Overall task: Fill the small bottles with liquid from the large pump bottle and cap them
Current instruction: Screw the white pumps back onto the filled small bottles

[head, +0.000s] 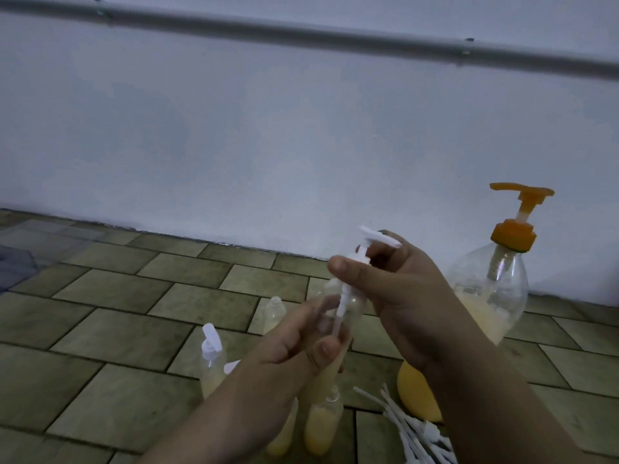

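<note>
The small bottle [335,333] is held up in front of the person, above the tiled floor [110,296], its clear plastic body holding pale yellow liquid in the lower part. The left hand [294,349] wraps its body, fingers and thumb curled round it. The right hand [395,289] pinches the collar of a white pump cap [368,246], whose thin dip tube already reaches down inside the neck; that grip is pressed tight on the ribbed collar.

In my judgement the cap is being seated and is not yet screwed home. If the collar goes on crooked the thread may cross and the bottle leak; squeezing the soft wall could push liquid up through the neck.

Below, other small bottles stand on the floor, one capped bottle [212,360] at left and an open bottle [275,313] behind. Loose white pump caps with tubes [412,430] lie in a heap lower right. The large pump bottle [489,296], clear and rounded with an orange pump head [521,212], stands near the wall [268,128], part full.
</note>
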Demonstrator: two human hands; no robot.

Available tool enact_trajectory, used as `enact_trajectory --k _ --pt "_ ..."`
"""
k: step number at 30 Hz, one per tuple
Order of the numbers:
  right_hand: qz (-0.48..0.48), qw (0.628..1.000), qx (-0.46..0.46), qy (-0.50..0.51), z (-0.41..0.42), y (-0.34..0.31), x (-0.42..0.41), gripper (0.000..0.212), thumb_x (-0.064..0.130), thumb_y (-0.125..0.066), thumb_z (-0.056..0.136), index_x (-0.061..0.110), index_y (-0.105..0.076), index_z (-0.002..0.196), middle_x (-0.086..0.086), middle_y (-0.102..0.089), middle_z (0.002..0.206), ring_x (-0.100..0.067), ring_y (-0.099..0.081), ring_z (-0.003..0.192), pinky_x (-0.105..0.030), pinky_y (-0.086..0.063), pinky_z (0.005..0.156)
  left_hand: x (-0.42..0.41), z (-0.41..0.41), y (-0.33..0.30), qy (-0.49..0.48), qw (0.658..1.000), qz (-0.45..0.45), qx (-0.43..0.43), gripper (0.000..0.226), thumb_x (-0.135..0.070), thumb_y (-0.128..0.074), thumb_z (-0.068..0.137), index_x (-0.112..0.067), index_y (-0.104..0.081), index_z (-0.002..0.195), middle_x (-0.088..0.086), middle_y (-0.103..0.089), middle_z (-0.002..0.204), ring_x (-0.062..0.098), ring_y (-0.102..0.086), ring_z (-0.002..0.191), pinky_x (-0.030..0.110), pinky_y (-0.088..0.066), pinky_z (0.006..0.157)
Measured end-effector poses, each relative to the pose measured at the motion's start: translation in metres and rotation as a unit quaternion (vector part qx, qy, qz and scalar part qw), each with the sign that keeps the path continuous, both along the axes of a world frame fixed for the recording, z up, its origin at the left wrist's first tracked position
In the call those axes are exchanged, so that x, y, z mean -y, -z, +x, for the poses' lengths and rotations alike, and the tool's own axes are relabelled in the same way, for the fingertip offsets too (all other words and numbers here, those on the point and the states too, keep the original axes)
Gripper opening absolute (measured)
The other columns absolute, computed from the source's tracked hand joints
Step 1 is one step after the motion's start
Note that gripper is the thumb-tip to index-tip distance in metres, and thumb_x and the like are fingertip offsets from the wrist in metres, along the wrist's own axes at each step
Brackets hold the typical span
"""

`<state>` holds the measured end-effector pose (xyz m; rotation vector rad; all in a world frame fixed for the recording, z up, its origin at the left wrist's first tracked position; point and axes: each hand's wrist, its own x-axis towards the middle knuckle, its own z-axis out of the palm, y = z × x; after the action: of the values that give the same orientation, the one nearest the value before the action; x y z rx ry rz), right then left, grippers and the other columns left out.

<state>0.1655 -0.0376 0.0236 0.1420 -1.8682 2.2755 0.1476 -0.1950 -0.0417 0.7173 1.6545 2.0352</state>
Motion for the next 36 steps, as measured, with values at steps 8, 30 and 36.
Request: enact_trajectory --k 8,30,36 --pt "-0.037 0.999 -0.017 -0.002 0.002 -0.001 0.001 0.036 0.030 -0.088 0.045 0.015 -0.069 0.073 -0.004 -0.067 0.077 -0.016 -0.065 0.073 -0.024 -0.053 0.065 0.005 -0.001 -0.003 -0.022 1.000 -0.012 -0.010 0.040 -0.035 -0.066 0.070 -0.037 -0.065 0.110 -0.007 -0.072 0.102 0.006 -0.067 0.093 0.014 -0.049 0.075" --pt "0.030 0.999 -0.033 -0.002 0.013 -0.009 -0.001 0.037 0.026 -0.073 0.053 0.018 -0.076 0.088 -0.003 -0.074 0.099 -0.015 -0.068 0.099 -0.021 -0.052 0.083 0.017 -0.007 -0.018 -0.012 0.989 -0.088 -0.120 0.029 -0.056 -0.063 0.073 -0.049 -0.062 0.101 -0.006 -0.069 0.104 0.008 -0.064 0.095 0.024 -0.053 0.078" --pt "0.063 0.993 -0.030 0.096 0.049 0.006 -0.034 0.073 0.056 -0.085 0.040 0.027 -0.071 0.105 0.003 -0.070 0.112 -0.011 -0.064 0.108 -0.022 -0.049 0.089 0.041 -0.065 -0.039 -0.183 0.973 -0.031 -0.134 0.021 -0.047 -0.056 0.081 -0.041 -0.060 0.101 -0.018 -0.067 0.100 0.006 -0.058 0.099 0.034 -0.043 0.077"
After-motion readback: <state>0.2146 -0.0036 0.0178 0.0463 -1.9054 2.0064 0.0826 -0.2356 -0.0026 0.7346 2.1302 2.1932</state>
